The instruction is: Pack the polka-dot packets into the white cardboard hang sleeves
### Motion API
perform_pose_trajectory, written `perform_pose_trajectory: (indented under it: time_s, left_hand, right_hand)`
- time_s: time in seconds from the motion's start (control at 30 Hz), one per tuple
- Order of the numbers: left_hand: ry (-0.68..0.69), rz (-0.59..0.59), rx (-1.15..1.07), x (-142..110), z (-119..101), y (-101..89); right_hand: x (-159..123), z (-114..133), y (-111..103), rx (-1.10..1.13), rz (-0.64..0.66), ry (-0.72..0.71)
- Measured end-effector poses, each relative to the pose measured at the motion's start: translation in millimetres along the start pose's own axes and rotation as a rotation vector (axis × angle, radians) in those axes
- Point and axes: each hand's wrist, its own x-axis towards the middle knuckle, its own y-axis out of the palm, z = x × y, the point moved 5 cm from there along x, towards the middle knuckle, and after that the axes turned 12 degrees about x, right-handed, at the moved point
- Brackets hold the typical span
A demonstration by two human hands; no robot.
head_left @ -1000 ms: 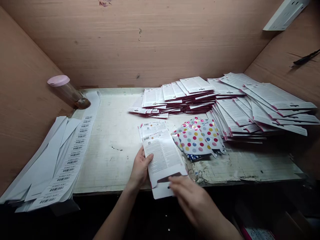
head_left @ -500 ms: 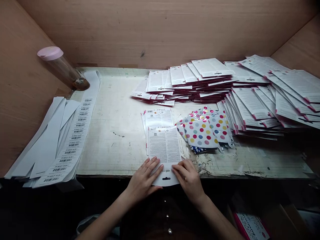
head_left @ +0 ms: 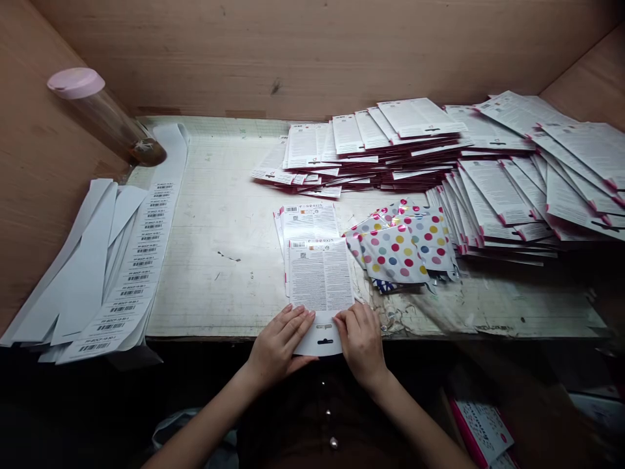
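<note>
Standing near the left wall [head_left: 29, 143], a pink-lidded jar [head_left: 105, 120] overlooks white paper strips [head_left: 81, 286] and a barcode strip [head_left: 139, 260] that runs off the front of a worn tabletop [head_left: 215, 189]. At the front edge, the left hand [head_left: 279, 342] lays nearly straight fingers over one side of a white printed packet [head_left: 321, 277], its thumb low at the near edge in a loose hold. The packet lies face up, its slotted end jutting past the tabletop toward the person and its far end over lower packets [head_left: 310, 220]. On its other side the right hand [head_left: 361, 339] is curled closed, thumb and forefinger at the packet's edge. Thin and light by its look, the packet seems stiff enough to stay flat, though its slotted flap would likely crease under a hard pinch and its smooth face may slide; both side edges near the flap look the surest places to hold. Just right lie glossy dotted pouches [head_left: 398, 244], probably soft and slippery, with stacked packets [head_left: 439, 148] behind and beyond. Below, in shadow, sits a pink-and-white box [head_left: 483, 423].
</note>
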Motion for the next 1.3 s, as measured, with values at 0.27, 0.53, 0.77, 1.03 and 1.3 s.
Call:
perform_pose_trajectory:
  time_s: [0.27, 0.53, 0.77, 1.03, 1.3]
  left_hand:
    - [-0.012, 0.01, -0.018, -0.8, -0.3, -1.2]
    - [-0.023, 0.01, -0.016, -0.3, -0.3, -0.4]
    - [-0.026, 0.009, -0.003, -1.6, 0.1, 0.6]
    - [-0.034, 0.001, -0.031, 1.0, 0.3, -2.7]
    - [-0.038, 0.003, -0.038, 0.2, 0.6, -1.2]
  right_hand:
    - [-14.8, 1.6, -6.2, 0.158, 0.068, -0.035]
    - [0.3, -3.1, -9.0, 0.166, 0.071, 0.034]
    - [-3.8, -5.5, -7.7, 0.228, -0.009, 0.043]
    - [-2.5, -9.7, -7.6, 0.223, 0.011, 0.057]
    - [-11.2, -0.8, 0.0, 0.051, 0.144, -0.1]
